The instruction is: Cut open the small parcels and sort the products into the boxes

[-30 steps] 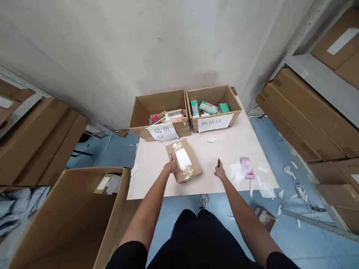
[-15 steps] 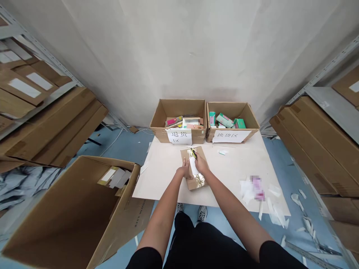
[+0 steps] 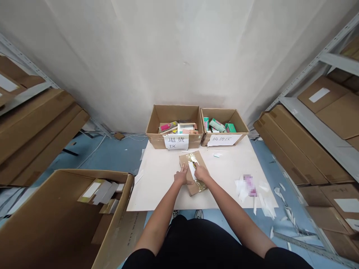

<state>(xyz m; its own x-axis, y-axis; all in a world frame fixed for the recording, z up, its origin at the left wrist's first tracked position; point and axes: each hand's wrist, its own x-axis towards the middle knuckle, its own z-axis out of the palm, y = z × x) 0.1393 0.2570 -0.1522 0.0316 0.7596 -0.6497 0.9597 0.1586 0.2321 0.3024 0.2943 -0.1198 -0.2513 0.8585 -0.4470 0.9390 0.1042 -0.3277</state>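
Observation:
A small taped cardboard parcel with a white label lies on the white table. My left hand rests flat on the parcel's left edge, fingers stretched out. My right hand is closed around a small yellow-and-black cutter, whose tip lies on the label on the parcel's top.
Two open boxes with paper signs stand at the table's far edge: the left box and the right box, both holding small packs. Torn paper scraps lie at right. A large open carton stands at left. Shelves of cartons flank both sides.
My right hand carried the cutter from the table at right onto the parcel and has drawn it back a little along the top. My left hand stayed on the parcel's left edge.

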